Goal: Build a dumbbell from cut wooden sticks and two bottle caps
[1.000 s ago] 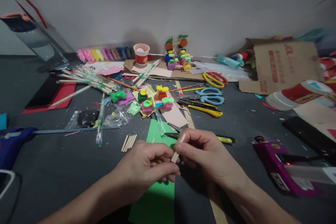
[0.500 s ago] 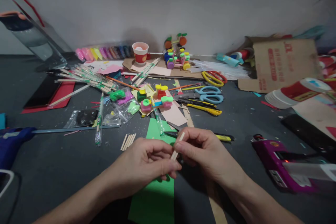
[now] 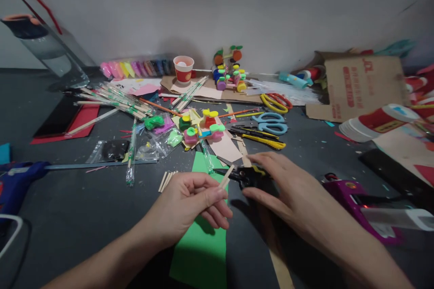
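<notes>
While pinching short, pale wooden sticks [image 3: 227,178] in left hand [image 3: 191,201] above rectangular green paper [image 3: 202,255], spanning black pointed pliers [image 3: 242,174] with unclenched right hand [image 3: 285,189]. Could drop sticks by bumping pliers or pinching loosely.

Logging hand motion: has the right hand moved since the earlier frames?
Yes, the right hand has moved right, away from the green sheet.
</notes>
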